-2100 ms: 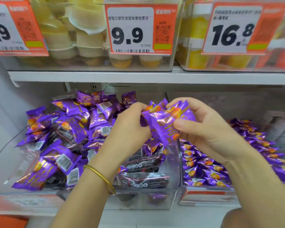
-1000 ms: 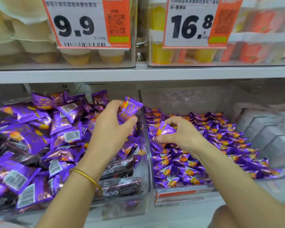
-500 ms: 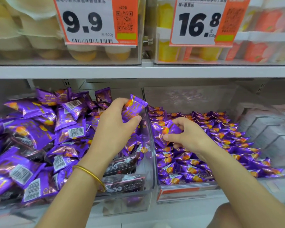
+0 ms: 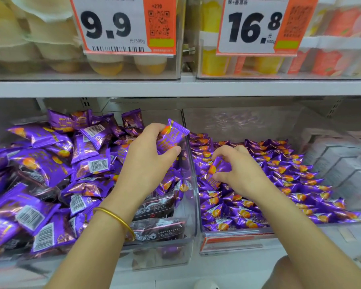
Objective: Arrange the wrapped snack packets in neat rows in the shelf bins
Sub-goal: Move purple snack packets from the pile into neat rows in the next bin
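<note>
Two clear shelf bins hold purple snack packets. The left bin (image 4: 193, 207) has a loose pile (image 4: 50, 174) with barcodes showing. In the right bin (image 4: 233, 232) the packets (image 4: 290, 180) lie in overlapping rows. My left hand (image 4: 146, 163) grips one purple packet (image 4: 171, 136) above the wall between the bins. My right hand (image 4: 238, 174) is low over the left end of the rows and pinches a packet (image 4: 219, 168) between thumb and fingers, down among the others.
Dark brown packets (image 4: 156, 230) lie at the front of the left bin. The shelf above (image 4: 175, 88) carries bins of yellow jelly cups (image 4: 104, 63) with 9.9 and 16.8 price tags. White boxes (image 4: 338, 163) stand at the far right.
Earlier both hands held a bunch of packets together. They have since split: the left kept one packet above the divider, the right went down into the right bin with another packet.
</note>
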`<state>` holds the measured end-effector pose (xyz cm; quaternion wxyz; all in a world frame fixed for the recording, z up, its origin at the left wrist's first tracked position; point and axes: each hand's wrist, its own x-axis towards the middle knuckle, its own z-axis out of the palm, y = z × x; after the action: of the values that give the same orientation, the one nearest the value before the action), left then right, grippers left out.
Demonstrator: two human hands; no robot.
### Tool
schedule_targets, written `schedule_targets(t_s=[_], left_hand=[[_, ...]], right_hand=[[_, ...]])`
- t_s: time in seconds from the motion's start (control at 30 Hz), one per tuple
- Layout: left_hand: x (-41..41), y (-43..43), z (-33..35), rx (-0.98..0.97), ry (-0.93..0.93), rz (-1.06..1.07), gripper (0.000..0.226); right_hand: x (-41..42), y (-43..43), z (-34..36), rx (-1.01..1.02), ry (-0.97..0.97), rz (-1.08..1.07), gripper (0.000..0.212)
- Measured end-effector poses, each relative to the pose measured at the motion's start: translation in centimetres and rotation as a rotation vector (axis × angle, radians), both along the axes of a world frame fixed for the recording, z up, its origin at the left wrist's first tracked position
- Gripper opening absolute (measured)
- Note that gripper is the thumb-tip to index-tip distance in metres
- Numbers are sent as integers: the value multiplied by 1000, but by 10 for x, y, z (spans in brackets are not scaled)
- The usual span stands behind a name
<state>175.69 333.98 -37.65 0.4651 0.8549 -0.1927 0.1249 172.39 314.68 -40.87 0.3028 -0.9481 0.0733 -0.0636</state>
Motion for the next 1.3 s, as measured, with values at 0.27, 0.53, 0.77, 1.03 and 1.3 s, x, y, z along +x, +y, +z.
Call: schedule_targets(t_s=[0.27,0.53,0.77,1.03,1.3], left_hand=[[2,-1,0,-1,-5,-14,27],[0,-1,0,13,-13,-39,28],[0,-2,2,71,-50,-101,33],[-4,-4,5,-96,-63,-75,37],[-13,-16,8,-83,-140,-252,45]], right_hand=[[0,-4,-1,479,19,-36,21],[5,1,-6,82,-4,-12,18],[0,-1,-2,115,10,-53,34],[-10,3,17,384,-296,-105,21],[-19,35,44,764,-499,311,32]])
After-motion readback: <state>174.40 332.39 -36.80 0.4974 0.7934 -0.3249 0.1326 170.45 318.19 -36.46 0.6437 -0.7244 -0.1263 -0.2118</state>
